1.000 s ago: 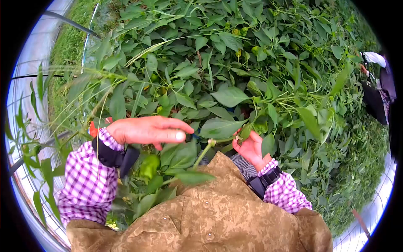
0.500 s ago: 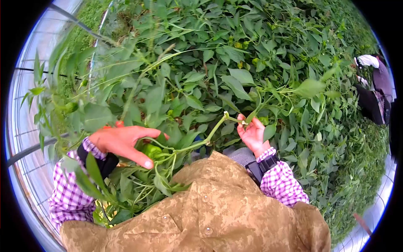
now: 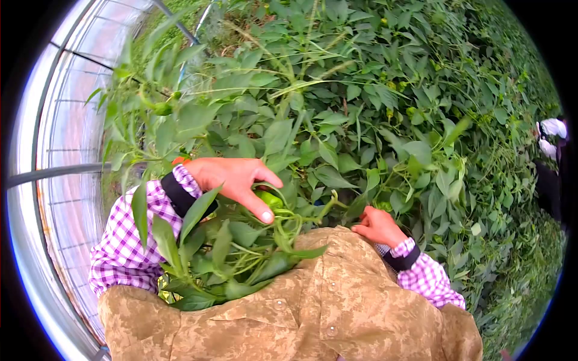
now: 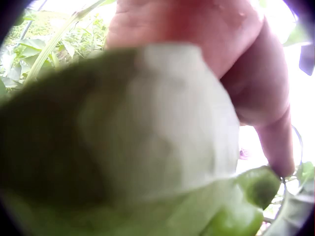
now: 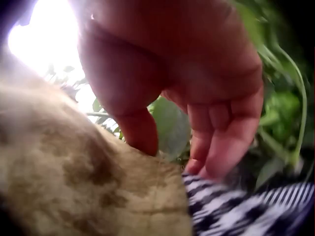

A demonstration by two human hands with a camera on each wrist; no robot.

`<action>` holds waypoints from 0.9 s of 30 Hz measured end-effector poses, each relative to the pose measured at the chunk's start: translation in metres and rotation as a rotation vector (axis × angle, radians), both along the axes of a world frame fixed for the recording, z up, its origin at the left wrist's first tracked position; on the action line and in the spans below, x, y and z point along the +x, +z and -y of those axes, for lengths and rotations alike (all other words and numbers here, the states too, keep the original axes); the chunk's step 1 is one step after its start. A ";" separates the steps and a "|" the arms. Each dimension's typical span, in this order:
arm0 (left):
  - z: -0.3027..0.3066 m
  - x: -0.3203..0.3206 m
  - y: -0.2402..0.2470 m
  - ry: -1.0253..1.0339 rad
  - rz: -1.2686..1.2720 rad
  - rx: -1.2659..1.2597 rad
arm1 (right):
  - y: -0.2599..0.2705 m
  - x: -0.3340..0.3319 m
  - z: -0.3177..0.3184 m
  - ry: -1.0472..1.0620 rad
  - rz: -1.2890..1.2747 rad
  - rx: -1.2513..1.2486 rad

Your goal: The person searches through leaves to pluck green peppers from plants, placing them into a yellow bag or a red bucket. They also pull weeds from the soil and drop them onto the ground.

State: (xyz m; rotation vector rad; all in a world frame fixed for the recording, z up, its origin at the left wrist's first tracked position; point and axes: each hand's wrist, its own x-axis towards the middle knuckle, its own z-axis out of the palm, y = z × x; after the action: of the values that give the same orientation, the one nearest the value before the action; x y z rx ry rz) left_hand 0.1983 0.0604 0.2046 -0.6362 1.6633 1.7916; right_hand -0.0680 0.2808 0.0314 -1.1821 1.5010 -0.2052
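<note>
My left hand (image 3: pixel 232 180) is spread over a pepper plant, with a green pepper (image 3: pixel 270 199) between thumb and forefinger. The left wrist view shows the thumb (image 4: pixel 275 142) reaching down to a green pepper (image 4: pixel 234 216), while a large blurred leaf (image 4: pixel 147 128) hides the other fingers. A thick branch (image 3: pixel 328 207) with a bare end runs from this foliage toward the right hand. Beside the jacket front is my right hand (image 3: pixel 382 227), its fingers loosely bent. In the right wrist view, a leaf (image 5: pixel 171 129) shows in the gap between thumb and fingers.
Dense pepper plants (image 3: pixel 349 120) spread ahead and to the right. Cut or bent foliage (image 3: pixel 241 259) leans against my brown jacket (image 3: pixel 325 289). A clear-sheeted wall with dark pipes (image 3: pixel 66 174) stands on the left. Another person (image 3: pixel 551 162) is at the far right.
The left hand first moved left and down to the pepper, its thumb now beside it. The right hand has lowered from the branch end to the jacket. The head view has turned left.
</note>
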 end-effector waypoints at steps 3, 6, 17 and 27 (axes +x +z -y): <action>-0.005 0.007 -0.013 -0.092 -0.102 -0.261 | 0.058 0.016 0.025 -0.127 0.130 -0.253; -0.007 -0.006 -0.003 -0.158 -0.075 -0.334 | 0.089 0.039 0.065 0.123 0.391 -0.627; 0.004 0.024 0.002 0.292 -0.102 -0.171 | 0.094 0.068 0.096 0.060 0.888 0.050; 0.003 0.050 0.020 0.735 -0.077 -0.215 | 0.086 0.027 0.092 -0.630 1.009 0.169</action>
State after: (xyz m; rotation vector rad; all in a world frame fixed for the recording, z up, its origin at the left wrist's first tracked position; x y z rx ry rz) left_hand 0.2482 0.0575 0.2243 -1.4355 1.8274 2.1453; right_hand -0.0405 0.1892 0.1173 -0.2998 0.8879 -0.9267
